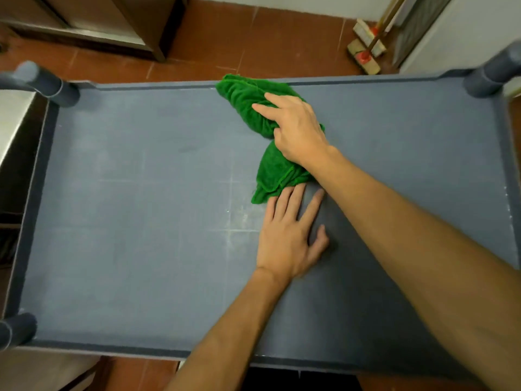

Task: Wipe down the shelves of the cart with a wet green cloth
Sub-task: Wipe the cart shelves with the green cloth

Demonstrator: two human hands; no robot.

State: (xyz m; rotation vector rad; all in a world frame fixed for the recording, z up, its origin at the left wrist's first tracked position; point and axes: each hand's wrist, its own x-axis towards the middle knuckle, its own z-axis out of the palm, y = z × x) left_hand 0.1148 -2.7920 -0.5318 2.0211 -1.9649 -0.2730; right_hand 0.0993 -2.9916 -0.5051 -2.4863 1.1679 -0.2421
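The cart's top shelf [127, 207] is a grey-blue tray with a low raised rim and faint pale scuff lines. A crumpled green cloth [242, 97] lies on it from the far rim toward the middle. My right hand [296, 128] lies flat on the cloth's middle, fingers spread and pointing left, pressing it down. My left hand [290, 235] rests palm down on the shelf, fingers apart, its fingertips touching the cloth's near end [273, 176]. My right forearm crosses above the left hand.
Round grey corner posts stand at far left [48, 86], far right [490, 77] and near left [17, 328]. A steel counter [14, 122] adjoins the left side. Beyond the cart lie a tiled floor, a metal cabinet [112, 24] and brush heads [366, 46] by the wall.
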